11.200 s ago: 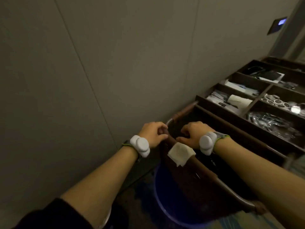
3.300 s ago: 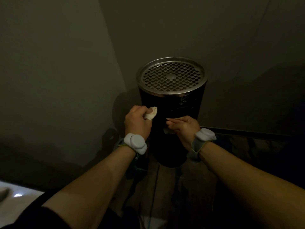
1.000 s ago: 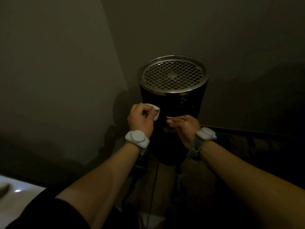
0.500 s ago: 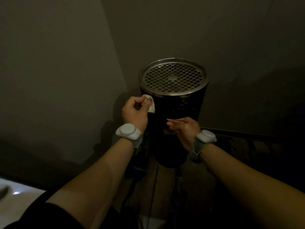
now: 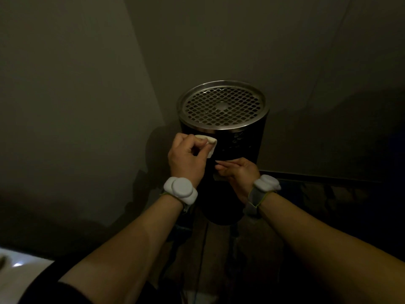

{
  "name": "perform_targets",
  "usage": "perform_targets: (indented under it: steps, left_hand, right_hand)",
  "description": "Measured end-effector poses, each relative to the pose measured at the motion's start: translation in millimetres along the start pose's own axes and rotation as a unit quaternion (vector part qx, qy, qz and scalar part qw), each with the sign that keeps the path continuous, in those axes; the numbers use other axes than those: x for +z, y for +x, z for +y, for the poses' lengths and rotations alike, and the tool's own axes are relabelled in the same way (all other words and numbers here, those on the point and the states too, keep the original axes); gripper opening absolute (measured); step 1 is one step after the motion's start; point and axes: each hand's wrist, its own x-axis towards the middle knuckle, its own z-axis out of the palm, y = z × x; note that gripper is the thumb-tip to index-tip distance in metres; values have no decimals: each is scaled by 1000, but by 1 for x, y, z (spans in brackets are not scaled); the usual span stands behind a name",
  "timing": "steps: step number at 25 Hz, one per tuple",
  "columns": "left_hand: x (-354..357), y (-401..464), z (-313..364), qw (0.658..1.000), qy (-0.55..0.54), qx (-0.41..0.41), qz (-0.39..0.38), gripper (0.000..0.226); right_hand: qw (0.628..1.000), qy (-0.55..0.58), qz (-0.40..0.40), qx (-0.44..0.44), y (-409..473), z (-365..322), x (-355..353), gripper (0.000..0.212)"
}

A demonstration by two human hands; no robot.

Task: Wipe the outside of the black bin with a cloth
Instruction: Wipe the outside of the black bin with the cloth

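A tall black cylindrical bin (image 5: 241, 145) with a perforated steel lid (image 5: 222, 105) stands in a dim corner. My left hand (image 5: 186, 159) pinches a small folded pale cloth (image 5: 209, 143) and presses it on the bin's upper left side, just under the steel rim. My right hand (image 5: 237, 172) rests on the bin's front, lower down, fingers together and pointing left; it seems to hold a thin, dim piece against the wall, too dark to identify. Both wrists carry white bands.
Grey walls (image 5: 76, 106) meet just left of and behind the bin. A dark skirting line (image 5: 328, 177) runs along the right wall above a dark patterned floor (image 5: 219, 249). A bright white surface (image 5: 19, 273) shows at the bottom left.
My left hand with the cloth has slid a little to the right along the bin's upper side, below the rim. My right hand has stayed on the bin's front.
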Motion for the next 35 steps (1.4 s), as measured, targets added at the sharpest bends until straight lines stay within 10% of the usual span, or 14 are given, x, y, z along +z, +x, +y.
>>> perform_targets:
  steps: [8, 12, 21, 35]
  left_hand:
    - [6, -9, -4, 999, 28, 1, -17, 18]
    - [6, -10, -3, 999, 51, 5, -9, 19]
    - [10, -16, 4, 997, 76, 31, -6, 13]
    - [32, -26, 20, 952, 233, 164, -116, 14]
  right_hand:
    - [997, -70, 22, -25, 10, -7, -28, 20]
    - [941, -320, 85, -77, 21, -20, -61, 9]
    - [849, -499, 127, -119, 36, -38, -82, 43]
    - [830, -527, 149, -107, 43, -45, -73, 34]
